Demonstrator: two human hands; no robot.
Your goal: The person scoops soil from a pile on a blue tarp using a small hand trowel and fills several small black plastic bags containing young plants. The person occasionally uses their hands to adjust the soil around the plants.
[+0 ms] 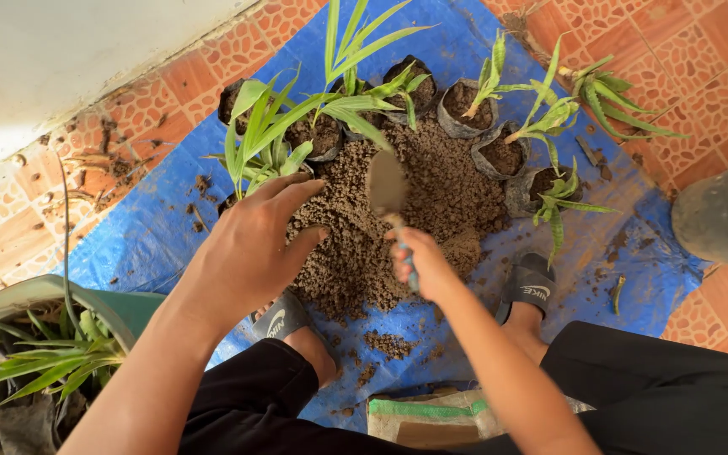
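Trowel (pixel 388 187) handle hidden in clamped right grip (pixel 421 263); left grip (pixel 250 248) spread on soil heap (pixel 431 202).

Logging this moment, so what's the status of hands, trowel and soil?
Right hand closed on trowel, blade over soil pile. Left hand open, fingers on pile's edge. Potted seedlings ring the far side, on blue tarp.

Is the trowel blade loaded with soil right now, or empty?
Empty, as far as shows: the trowel blade's bare grey face is up over the soil heap, held in the right hand.
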